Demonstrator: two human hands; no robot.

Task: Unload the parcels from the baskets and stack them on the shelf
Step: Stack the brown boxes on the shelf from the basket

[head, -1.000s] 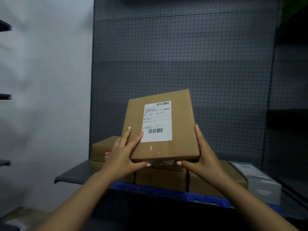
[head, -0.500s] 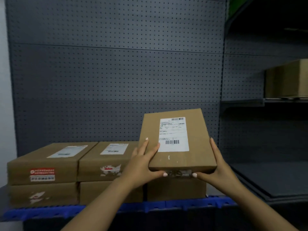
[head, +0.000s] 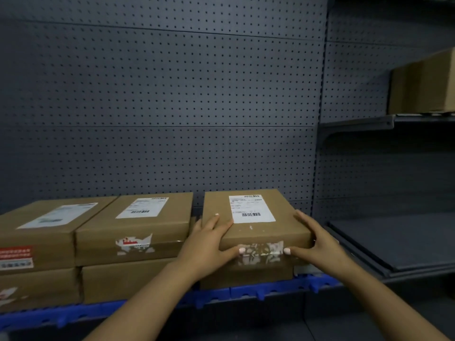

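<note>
Cardboard all along this shelf (head: 270, 290), from the head camera: the parcel (head: 253, 226) in hand sits on top of a lower box (head: 246, 274) at the right end of the row, just beside the middle stack (head: 133, 230). Left hand (head: 206, 244) clasps its near-left corner, fingers flat on the lid, thumb along the front face. Right hand (head: 317, 242) cups the near-right corner the same way, fingers curved over the edge.

It looks stiff and boxy, fairly light judging by the easy two-corner hold; corners and side edges are the sensible grip, since the torn tape (head: 261, 251) on the front looks slick.

Labels: a white shipping label (head: 250, 209) with barcodes on top, print too small to read. The far-left box (head: 37, 232) carries a red sticker (head: 16, 252), also illegible.
</note>
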